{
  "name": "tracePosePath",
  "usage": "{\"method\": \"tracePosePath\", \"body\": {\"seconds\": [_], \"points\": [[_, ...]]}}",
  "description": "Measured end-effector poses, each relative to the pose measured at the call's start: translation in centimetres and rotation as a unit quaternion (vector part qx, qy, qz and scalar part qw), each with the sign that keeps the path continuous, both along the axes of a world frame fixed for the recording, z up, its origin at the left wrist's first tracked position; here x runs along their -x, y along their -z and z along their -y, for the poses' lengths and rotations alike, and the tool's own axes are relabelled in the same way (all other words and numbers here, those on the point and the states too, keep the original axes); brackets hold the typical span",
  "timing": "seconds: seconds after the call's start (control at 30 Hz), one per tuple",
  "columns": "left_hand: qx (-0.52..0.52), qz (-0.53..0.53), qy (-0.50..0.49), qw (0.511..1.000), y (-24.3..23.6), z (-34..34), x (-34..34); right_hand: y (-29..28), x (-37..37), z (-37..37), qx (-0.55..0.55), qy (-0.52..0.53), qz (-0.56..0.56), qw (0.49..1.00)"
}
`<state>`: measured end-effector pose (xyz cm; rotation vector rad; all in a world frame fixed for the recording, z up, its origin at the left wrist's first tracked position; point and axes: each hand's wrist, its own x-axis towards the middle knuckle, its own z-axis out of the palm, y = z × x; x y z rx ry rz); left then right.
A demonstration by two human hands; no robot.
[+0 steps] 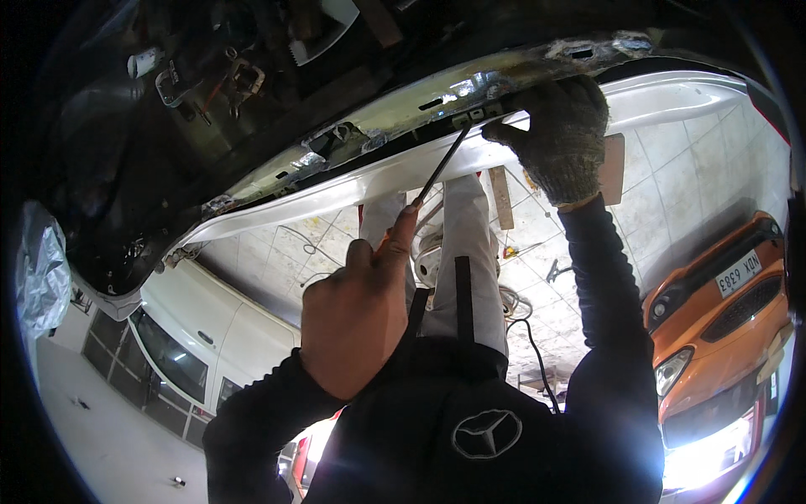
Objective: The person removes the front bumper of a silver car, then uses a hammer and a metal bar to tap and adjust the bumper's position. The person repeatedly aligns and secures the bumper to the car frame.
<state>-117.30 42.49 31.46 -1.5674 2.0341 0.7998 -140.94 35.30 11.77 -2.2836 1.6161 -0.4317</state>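
My left hand [357, 302] is bare and closed round the orange handle of a screwdriver [443, 166], with the index finger stretched along it. The dark shaft slants up and right. Its tip meets the gap behind the upper edge of a long white car body panel [378, 181], close to a small clip-like part [476, 115]. My right hand [558, 139], in a grey knit work glove, grips that same edge just right of the tip. Its thumb points left; the fingertips are hidden in shadow. Beyond the gap runs a scuffed yellowish metal sill [495, 82] with slots.
Inside the dark car body lie a metal clamp [248, 80] and a toothed saw blade [323, 34]. A white car [214, 315] stands at left and an orange car [714, 311] at right. Cables [537, 353] and a wooden strip [501, 197] lie on the tiled floor.
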Motion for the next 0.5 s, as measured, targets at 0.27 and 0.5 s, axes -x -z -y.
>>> {"method": "tracePosePath", "body": {"seconds": [0.27, 0.5], "points": [[-0.023, -0.107, -0.214, 0.971, -5.0, -0.3, -4.7, 0.2, -0.9, -2.8, 0.04, 0.21, 0.038, 0.976], [0.014, -0.203, -0.457, 0.866, -0.4, -5.4, -13.7, 6.1, -6.9, -15.1, 0.046, 0.504, 0.206, 0.838]]}}
